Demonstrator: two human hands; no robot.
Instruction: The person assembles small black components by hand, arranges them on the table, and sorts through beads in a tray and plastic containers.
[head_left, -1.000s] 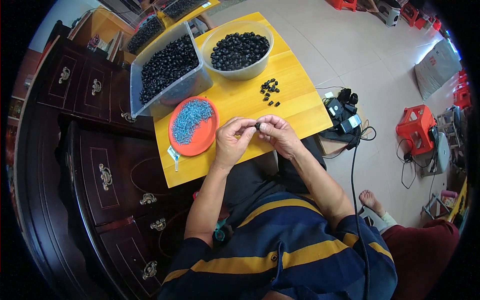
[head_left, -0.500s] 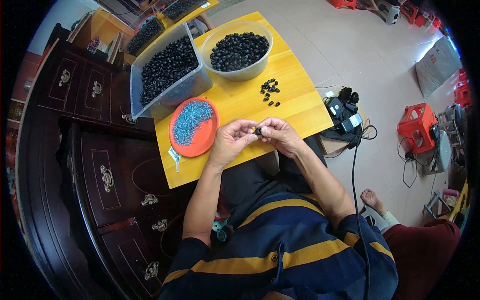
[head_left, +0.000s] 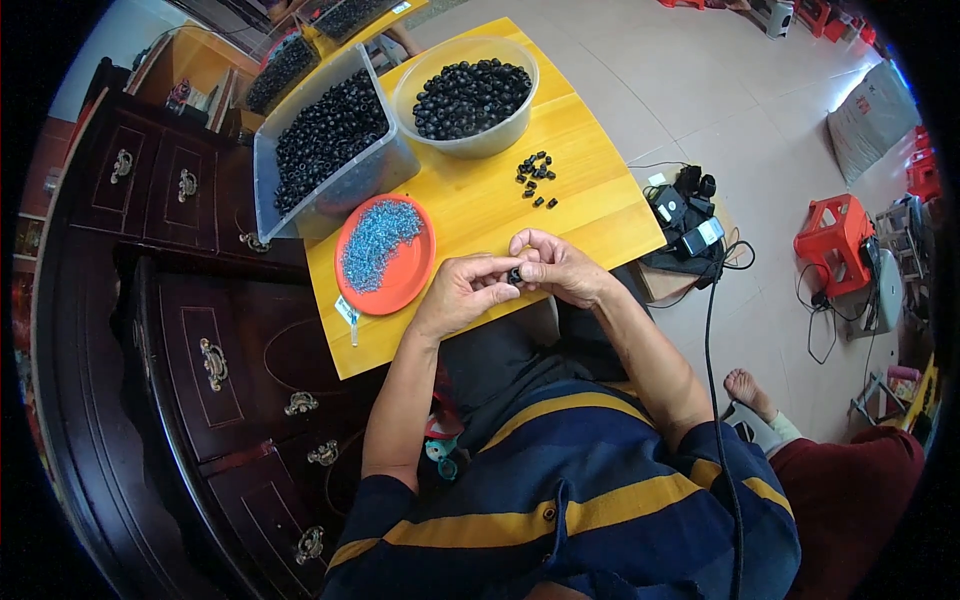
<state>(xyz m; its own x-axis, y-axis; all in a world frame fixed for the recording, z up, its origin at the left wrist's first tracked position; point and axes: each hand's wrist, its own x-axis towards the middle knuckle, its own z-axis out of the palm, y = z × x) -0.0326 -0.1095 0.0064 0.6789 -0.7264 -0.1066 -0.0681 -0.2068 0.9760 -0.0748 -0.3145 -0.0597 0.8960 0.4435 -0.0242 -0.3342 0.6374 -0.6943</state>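
Observation:
My left hand (head_left: pixel 462 292) and my right hand (head_left: pixel 553 266) meet over the near edge of a small yellow table (head_left: pixel 590 190). Between their fingertips they pinch one small black round part (head_left: pixel 515 274). An orange plate (head_left: pixel 408 282) heaped with small blue-grey metal bits lies just left of my left hand. A little pile of several loose black parts (head_left: pixel 536 179) sits on the table beyond my right hand.
A round clear bowl (head_left: pixel 470 145) and a clear rectangular bin (head_left: pixel 345 180), both full of black parts, stand at the table's far side. Dark wooden drawers (head_left: pixel 215 360) stand to the left. A black cable (head_left: pixel 712 330), chargers (head_left: pixel 685 210) and a red stool (head_left: pixel 835 235) are on the right floor.
Both hands stayed together at the table edge, fingers shifting slightly around the small black part. Nothing else moved.

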